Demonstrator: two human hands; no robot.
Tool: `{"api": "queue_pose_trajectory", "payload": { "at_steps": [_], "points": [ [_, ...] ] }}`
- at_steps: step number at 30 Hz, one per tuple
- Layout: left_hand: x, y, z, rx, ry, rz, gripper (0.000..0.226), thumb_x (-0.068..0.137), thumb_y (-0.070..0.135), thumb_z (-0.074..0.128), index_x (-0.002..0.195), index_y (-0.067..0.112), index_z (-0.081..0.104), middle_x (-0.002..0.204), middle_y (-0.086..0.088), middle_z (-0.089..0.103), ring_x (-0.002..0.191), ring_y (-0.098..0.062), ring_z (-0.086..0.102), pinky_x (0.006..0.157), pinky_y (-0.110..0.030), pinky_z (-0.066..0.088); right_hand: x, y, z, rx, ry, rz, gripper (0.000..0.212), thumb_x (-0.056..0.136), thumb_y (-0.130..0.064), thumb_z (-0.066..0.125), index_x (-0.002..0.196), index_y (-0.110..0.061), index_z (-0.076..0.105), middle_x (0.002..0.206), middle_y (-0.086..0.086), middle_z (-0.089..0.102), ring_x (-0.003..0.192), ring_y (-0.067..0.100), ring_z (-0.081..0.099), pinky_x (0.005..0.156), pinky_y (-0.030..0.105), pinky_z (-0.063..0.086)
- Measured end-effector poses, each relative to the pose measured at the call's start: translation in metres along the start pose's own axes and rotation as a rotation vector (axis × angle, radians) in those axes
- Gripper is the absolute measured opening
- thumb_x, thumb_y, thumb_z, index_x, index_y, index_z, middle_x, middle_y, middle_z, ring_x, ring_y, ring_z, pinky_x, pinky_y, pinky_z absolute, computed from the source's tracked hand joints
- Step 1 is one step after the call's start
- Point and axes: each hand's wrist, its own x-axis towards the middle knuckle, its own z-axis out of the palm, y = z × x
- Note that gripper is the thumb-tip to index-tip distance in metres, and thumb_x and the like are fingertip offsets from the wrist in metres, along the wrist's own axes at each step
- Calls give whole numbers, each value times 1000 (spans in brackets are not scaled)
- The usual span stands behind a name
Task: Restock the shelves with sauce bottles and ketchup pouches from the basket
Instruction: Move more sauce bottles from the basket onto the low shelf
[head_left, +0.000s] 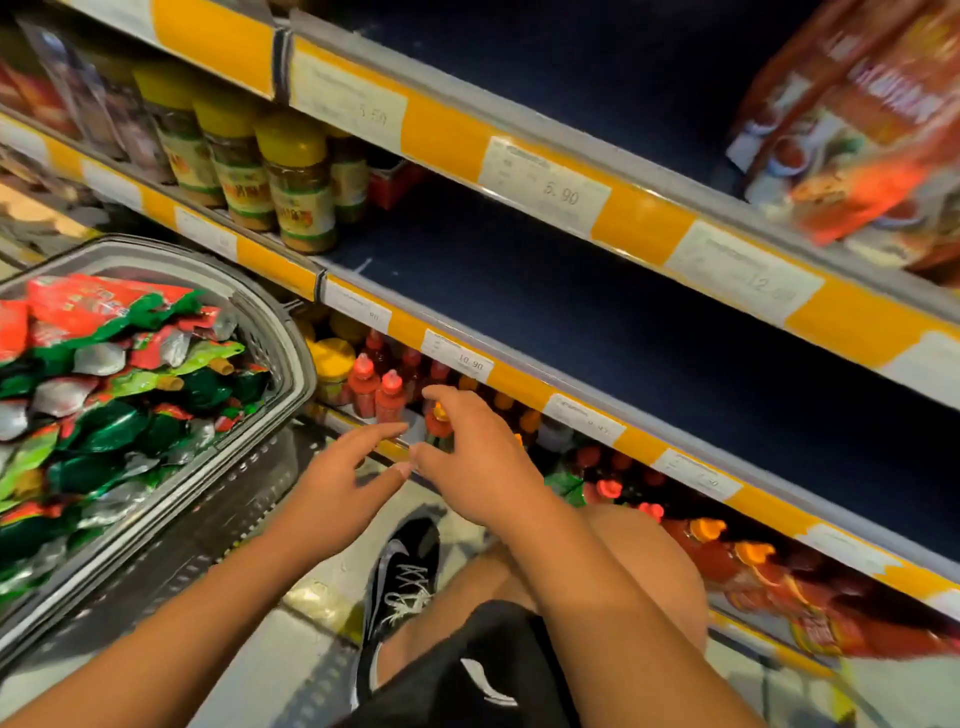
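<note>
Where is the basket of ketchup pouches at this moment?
In the head view, the basket sits at the left, beside the lower shelf's red-capped sauce bottles, left of the left hand.

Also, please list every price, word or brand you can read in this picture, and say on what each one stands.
"5.90": price tag on the upper shelf edge.
"10.90": price tag on the lower shelf edge, above the red sauce bottles.
"12." then blurred: price tag on the upper edge.
Other tags, jar labels, ketchup pouches and the red bags: print too blurred to read.
</note>
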Motion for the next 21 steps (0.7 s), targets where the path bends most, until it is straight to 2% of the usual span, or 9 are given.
{"api": "queue_pose_trajectory", "payload": {
  "at_steps": [5,8,12,15,19,21],
  "points": [
    [-17,77,5,35,-31,211,48,96,51,66,142,46,55,143,26,54,135,6,47,111,-35,42,-97,10,-64,-87,260,-101,60,98,-40,62,154,-33,40,161,-15,32,150,7,27,124,37,27],
    [-24,132,21,33,-71,348,50,94,58,57,143,48,53,143,25,54,137,1,47,111,-40,44,-157,27,-96,-75,391,-61,59,98,-39,61,153,-35,41,161,-18,31,151,4,25,123,38,29],
    [-38,196,53,17,-132,516,49,94,54,57,143,49,52,146,25,52,139,-1,47,112,-45,44,-230,44,-124,-57,581,-2,56,99,-39,64,151,-38,43,160,-25,31,149,-7,20,121,21,23],
    [-52,236,82,30,-229,637,47,97,50,56,143,44,53,147,22,53,141,-8,46,113,-47,42,-279,54,-138,-18,703,24,55,97,-35,68,148,-36,48,157,-22,37,148,-4,27,119,21,29],
    [-78,282,134,9,-379,741,43,97,49,56,139,41,57,141,22,55,138,-4,48,107,-29,44,-348,73,-150,17,855,97,51,98,-35,67,147,-36,51,155,-22,41,148,-1,32,116,27,35],
    [-95,301,165,9,-447,809,42,97,46,58,137,35,60,136,22,57,133,-1,51,107,-23,41,-382,87,-151,46,941,140,51,95,-29,69,144,-33,54,151,-19,47,145,2,38,114,20,34]
  ]
}}
